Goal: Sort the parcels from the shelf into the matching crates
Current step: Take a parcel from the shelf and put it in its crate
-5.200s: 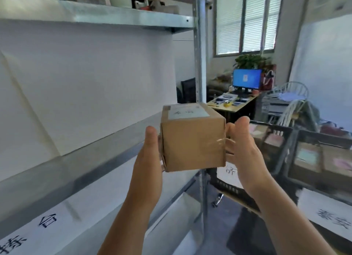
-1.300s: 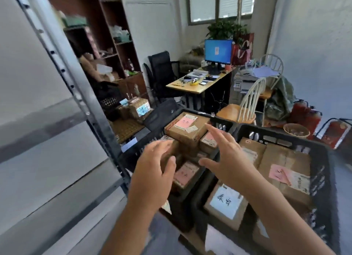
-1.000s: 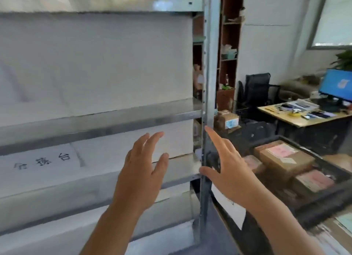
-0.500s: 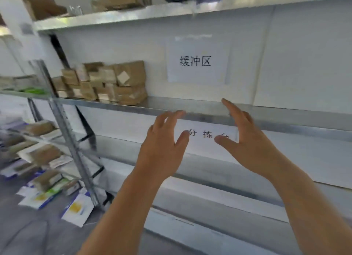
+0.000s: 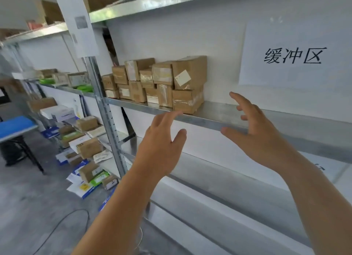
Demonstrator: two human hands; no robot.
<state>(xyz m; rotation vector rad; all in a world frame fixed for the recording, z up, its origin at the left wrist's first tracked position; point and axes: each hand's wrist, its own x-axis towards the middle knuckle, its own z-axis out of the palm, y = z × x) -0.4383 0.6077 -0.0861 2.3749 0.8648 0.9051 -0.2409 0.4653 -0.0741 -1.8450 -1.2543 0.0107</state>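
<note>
head view: both hands raised in front of the shelf [image 5: 219,119], nothing held
left hand [image 5: 162,140]: fingers straight and spread, fingertips just below the shelf edge, apart from the parcels
right hand [image 5: 255,129]: fingers wide and loosely bent, palm facing left, over the bare part of the shelf
parcels [image 5: 158,83]: brown cardboard boxes stacked two high on the shelf, left of the hands; nearest are the end box [image 5: 187,101] on the bottom and the top box [image 5: 189,72] with a white label
handling: judged light and stiff, small taped cartons; tape patches look glossy, likely slick, so grip on bare cardboard
grip: two palms on opposite side faces of the top box, lift it clear first; pulling the bottom one would likely tip the stack
crates: not in view
surface: smooth metal shelf, boxes should slide easily; white backing panel behind, sign [image 5: 293,55] reads 缓冲区
room: steel rack post [image 5: 106,110] at left, more boxes and envelopes on lower shelves and the grey floor, cable [image 5: 62,224] on the floor, blue table [image 5: 15,127] far left
</note>
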